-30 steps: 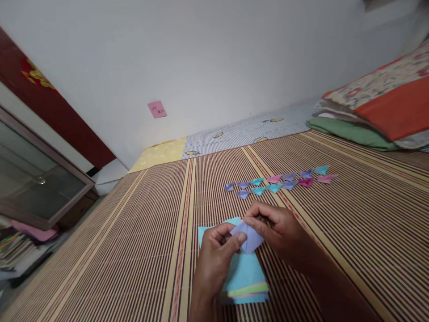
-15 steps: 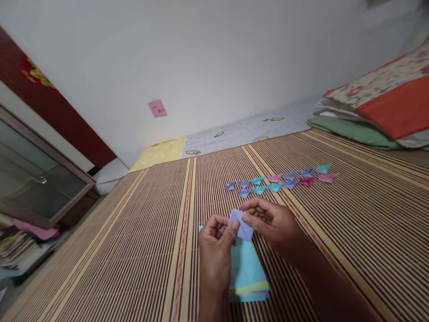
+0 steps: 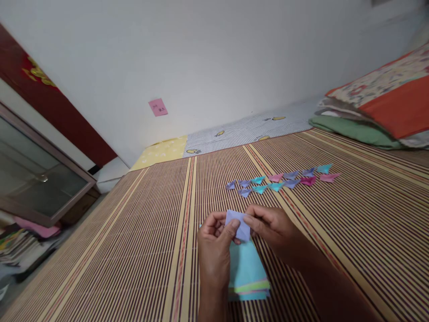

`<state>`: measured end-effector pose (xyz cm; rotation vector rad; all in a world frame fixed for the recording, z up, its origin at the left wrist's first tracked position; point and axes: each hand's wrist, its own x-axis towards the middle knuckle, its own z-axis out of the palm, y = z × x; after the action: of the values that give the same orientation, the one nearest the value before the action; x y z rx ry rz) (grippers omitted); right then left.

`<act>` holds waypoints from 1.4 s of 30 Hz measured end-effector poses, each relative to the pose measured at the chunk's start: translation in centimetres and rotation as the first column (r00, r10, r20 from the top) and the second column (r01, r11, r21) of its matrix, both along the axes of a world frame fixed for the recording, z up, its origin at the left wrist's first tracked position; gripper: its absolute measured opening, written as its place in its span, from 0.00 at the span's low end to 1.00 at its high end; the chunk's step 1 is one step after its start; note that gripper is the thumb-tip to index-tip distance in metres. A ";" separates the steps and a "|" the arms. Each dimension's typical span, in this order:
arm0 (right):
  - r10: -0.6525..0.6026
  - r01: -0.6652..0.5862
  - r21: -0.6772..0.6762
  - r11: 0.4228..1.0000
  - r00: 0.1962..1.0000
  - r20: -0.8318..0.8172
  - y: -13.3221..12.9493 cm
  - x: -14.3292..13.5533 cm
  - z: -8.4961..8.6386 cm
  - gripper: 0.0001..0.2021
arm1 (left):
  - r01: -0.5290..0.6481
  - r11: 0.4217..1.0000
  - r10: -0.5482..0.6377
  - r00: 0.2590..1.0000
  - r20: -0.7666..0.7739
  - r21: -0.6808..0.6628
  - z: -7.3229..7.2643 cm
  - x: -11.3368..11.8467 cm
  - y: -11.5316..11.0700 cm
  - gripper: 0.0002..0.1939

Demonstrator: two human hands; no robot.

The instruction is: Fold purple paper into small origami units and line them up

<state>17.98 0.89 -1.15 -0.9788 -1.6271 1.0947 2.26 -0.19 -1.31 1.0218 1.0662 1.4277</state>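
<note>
A small folded square of lilac paper (image 3: 242, 231) is held up between my two hands. My left hand (image 3: 216, 241) pinches it from the left, thumb across its front. On the other side, my right hand (image 3: 270, 226) grips the right corner between thumb and forefinger. Below them lies a stack of coloured paper sheets (image 3: 250, 268), turquoise on top with green and other colours at the near edge; my left hand hides part of it. Beyond my hands, several small folded paper shapes (image 3: 275, 187) in turquoise, lilac and pink stand in two rows.
A striped mat (image 3: 134, 250) covers the surface. At the far right are a pillow (image 3: 395, 112) and a green folded cloth (image 3: 355, 132). Patterned cloth (image 3: 234, 134) runs along the wall, which bears a pink note (image 3: 157, 107). A glass-fronted cabinet (image 3: 40, 174) stands left.
The lilac square has turned slightly and shifted a little left. My right hand's fingers have closed in from its top edge onto the right corner.
</note>
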 end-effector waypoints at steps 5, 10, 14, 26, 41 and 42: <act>0.014 -0.017 0.032 0.999 0.996 0.093 -0.1 -0.1 0.1 0.17 | 0.054 0.998 -0.056 0.998 -0.038 -0.040 -0.1 0.0 0.0 0.14; 0.052 -0.049 -0.055 0.997 0.997 0.056 0.0 -0.5 -0.7 0.15 | -0.095 0.995 0.095 0.995 0.019 0.006 -0.6 0.1 0.0 0.17; 0.069 -0.067 -0.030 0.997 0.995 0.069 -0.1 -0.5 -0.6 0.15 | -0.162 0.987 0.164 0.981 0.104 -0.021 -0.9 0.7 0.0 0.18; 0.113 -0.112 -0.037 0.993 0.994 0.003 -0.1 -0.7 -0.7 0.17 | -0.067 0.992 0.094 0.954 0.283 -0.103 -0.8 0.8 0.4 0.22; 0.068 -0.068 0.012 0.998 0.998 -0.005 0.3 1.2 -0.8 0.21 | 0.007 0.999 -0.007 1.000 0.003 0.035 0.4 -0.3 -0.3 0.10; 0.074 -0.074 0.007 0.997 0.997 -0.013 0.3 1.1 -0.7 0.21 | 0.003 0.999 -0.003 1.000 -0.005 0.038 0.4 -0.2 -0.3 0.09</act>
<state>19.11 1.15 -1.84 -0.9117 -1.6666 1.1419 2.02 -0.45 -0.89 1.0541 1.0438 1.4484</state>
